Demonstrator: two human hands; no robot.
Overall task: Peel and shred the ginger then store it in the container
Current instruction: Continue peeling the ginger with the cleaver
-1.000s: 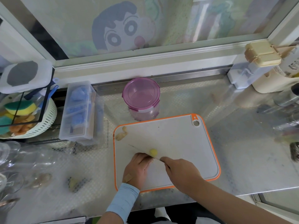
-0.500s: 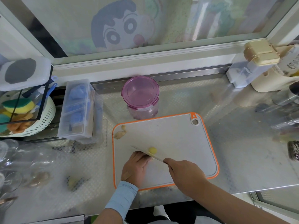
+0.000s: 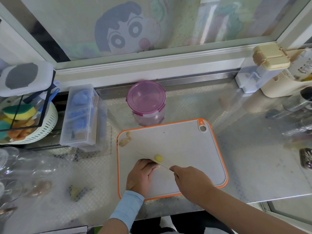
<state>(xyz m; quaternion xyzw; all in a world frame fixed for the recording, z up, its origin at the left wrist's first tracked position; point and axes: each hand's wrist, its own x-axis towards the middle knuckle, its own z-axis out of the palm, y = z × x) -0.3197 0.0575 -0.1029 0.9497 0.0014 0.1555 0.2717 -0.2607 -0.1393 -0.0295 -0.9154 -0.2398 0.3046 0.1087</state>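
A small round yellow ginger (image 3: 158, 158) bit sits on the near left part of the board (image 3: 185, 149), touching the far side of the knife (image 3: 163, 166). The thin blade runs from far left to near right, tip pointing far left. The right hand (image 3: 190, 181) grips the handle. The left hand (image 3: 143, 174) has its fingers curled down by the near side of the blade; I cannot tell if they hold anything. A pale ginger lump (image 3: 125, 140) lies in the board's far left corner, its long way running far to near. The pink container (image 3: 146, 102), lid on, stands on the bench (image 3: 253, 166) just beyond the board.
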